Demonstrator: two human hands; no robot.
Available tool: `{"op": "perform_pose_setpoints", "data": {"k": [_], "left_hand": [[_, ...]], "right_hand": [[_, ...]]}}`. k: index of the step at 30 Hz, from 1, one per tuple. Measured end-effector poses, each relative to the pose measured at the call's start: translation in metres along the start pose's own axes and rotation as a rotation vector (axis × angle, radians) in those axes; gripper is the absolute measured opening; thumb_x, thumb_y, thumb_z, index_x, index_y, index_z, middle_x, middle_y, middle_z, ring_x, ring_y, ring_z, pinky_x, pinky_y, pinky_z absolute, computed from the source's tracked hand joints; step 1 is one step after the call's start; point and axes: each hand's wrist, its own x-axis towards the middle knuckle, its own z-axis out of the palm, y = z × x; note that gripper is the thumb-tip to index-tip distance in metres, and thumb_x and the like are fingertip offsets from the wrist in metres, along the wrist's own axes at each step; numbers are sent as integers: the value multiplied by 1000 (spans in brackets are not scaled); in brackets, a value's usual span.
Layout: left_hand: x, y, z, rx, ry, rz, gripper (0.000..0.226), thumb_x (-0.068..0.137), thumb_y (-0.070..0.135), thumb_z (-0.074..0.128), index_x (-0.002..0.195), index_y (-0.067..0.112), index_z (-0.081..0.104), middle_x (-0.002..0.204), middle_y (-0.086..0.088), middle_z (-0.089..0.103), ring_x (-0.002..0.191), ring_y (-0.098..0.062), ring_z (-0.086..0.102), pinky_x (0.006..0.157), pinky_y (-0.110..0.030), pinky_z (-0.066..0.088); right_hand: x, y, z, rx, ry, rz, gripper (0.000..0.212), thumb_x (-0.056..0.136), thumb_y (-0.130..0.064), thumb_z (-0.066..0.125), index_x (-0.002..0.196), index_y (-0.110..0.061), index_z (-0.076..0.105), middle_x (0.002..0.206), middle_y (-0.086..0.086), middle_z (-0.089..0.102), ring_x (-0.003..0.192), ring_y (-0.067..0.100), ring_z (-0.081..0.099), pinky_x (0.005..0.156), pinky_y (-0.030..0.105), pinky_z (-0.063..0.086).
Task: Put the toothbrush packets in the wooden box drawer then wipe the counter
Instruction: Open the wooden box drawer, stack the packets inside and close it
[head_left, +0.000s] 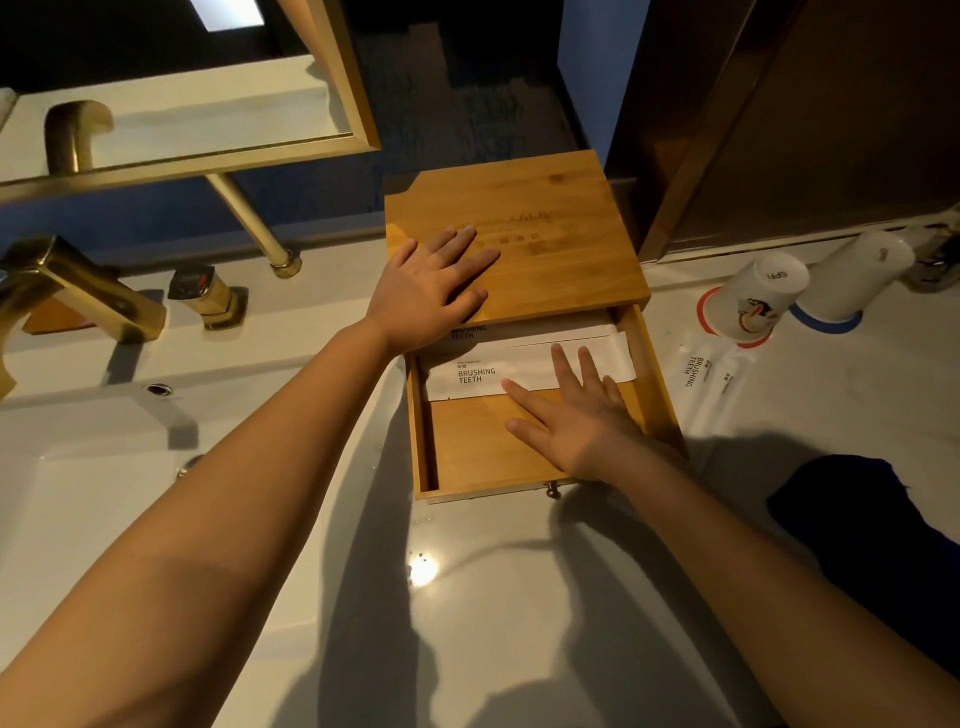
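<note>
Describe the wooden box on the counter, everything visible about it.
The wooden box is flat and square, light bamboo-like wood with faint lettering on its lid and one cut corner. It sits on the counter by the wall. Its drawer, with a small metal knob, is pulled open and holds white toothbrush packets. The left hand rests flat on the lid; the right hand lies open in the drawer, fingers on a packet.

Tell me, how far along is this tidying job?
Partly done. Two toothbrush packets already lie in the open drawer. The right hand is flat on them while the left hand steadies the wooden box. More packets remain on the counter; the wiping looks not yet begun.
</note>
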Motion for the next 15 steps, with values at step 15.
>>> {"op": "perform_pose_setpoints", "data": {"k": [15], "left_hand": [[-2,2,-3,-11,-32,-14,52,92,50,23,143,39,23,157,1,17,146,-19,13,116,-45,8]], "right_hand": [[-18,19,-11,151,125,-135,49,94,-54,25,142,-43,24,159,-2,-10,145,19,-17,117,40,-4]]}}
